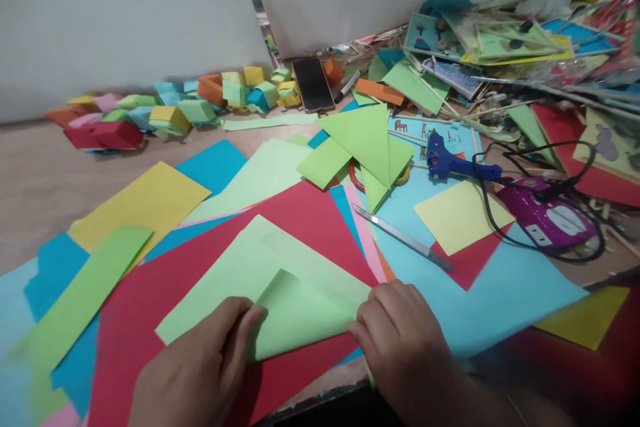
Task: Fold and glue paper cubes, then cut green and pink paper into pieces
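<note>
Head view: pinches pale green paper (240,273) in left hand (200,353) and right hand (400,320), with thumbs and fingers closed on it, seemingly to stop the folded flap (300,320) springing up. Rests it over red paper (310,220), probably for a flat base, near the cutter (400,237).

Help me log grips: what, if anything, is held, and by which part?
The pale green sheet: the left hand at its folded flap, the right hand at its right corner.
</note>
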The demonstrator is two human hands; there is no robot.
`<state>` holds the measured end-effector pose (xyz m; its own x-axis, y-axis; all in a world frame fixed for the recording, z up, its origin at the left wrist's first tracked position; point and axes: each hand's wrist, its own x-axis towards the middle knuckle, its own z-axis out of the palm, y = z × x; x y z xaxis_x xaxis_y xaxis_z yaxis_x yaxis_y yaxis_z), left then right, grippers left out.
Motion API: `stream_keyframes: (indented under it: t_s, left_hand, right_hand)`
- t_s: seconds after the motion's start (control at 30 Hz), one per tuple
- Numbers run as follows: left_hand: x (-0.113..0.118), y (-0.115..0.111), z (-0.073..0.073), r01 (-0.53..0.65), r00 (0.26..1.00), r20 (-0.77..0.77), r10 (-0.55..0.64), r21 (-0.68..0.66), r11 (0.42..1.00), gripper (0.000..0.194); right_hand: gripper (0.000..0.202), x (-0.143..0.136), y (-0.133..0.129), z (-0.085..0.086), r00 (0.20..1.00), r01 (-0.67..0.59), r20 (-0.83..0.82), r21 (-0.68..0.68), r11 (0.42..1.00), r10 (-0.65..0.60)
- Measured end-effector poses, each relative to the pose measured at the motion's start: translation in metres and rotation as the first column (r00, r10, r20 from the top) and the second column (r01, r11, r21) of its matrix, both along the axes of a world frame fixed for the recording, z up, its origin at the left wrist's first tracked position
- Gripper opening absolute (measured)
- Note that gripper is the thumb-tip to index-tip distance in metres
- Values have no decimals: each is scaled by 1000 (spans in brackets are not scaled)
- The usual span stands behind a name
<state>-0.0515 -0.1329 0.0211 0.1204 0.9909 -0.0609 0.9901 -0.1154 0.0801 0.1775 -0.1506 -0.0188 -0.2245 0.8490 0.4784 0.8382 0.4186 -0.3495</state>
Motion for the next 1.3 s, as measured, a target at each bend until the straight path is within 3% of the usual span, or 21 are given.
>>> stream_keyframes:
  t_s: [0.3, 0.63, 0.77, 0.93, 1.17, 1.3]
  left_hand:
    - [11, -6, -3, -100, 991, 94, 93, 74, 992, 30]
    - [20, -1, 0, -324, 946, -41, 321, -152, 934, 31]
    - [21, 2, 1, -319, 947, -104, 303, -244, 916, 34]
    - [31, 1, 7, -338, 939, -128, 319, -175, 925, 33]
    - [26, 6, 5, -369, 929, -118, 350, -266, 890, 35]
    - [31, 5, 7, -355, 933, -129, 335, -203, 912, 35]
  right_hand:
    - [28, 3, 3, 2, 998, -25, 66, 34, 999, 23]
    - [34, 0, 8, 5, 999, 30, 37, 53, 998, -32]
    - [35, 0, 8, 4, 998, 35, 50, 37, 999, -37]
    - [34, 1, 8, 4, 997, 29, 68, 43, 999, -32]
    - [35, 0, 8, 4, 997, 31, 73, 39, 999, -34]
    - [36, 1, 8, 4, 996, 33, 78, 42, 999, -36]
